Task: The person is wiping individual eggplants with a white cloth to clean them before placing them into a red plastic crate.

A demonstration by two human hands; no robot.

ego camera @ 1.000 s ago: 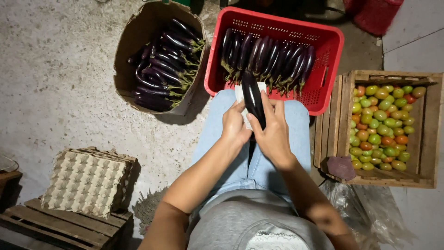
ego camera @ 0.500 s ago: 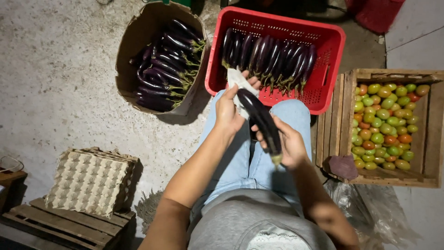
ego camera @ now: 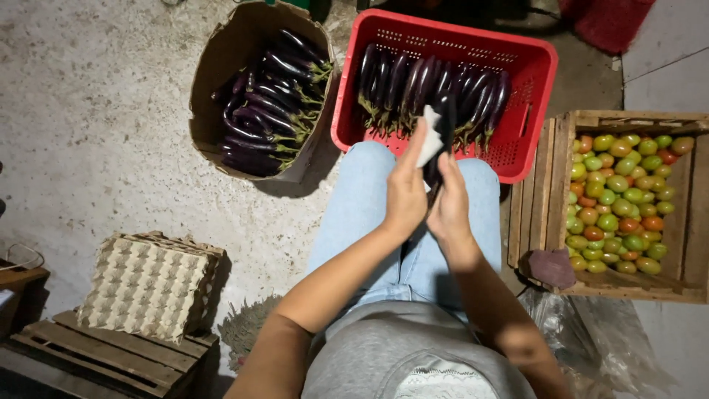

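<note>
Your left hand [ego camera: 405, 193] presses a white cloth [ego camera: 430, 137] on the long dark purple eggplant [ego camera: 441, 140] your right hand [ego camera: 447, 207] grips; red plastic crate [ego camera: 532, 118] just beyond.

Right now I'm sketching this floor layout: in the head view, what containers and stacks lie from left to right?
Stack of egg trays → cardboard box of eggplants → red plastic crate of eggplants → wooden crate of tomatoes.
</note>
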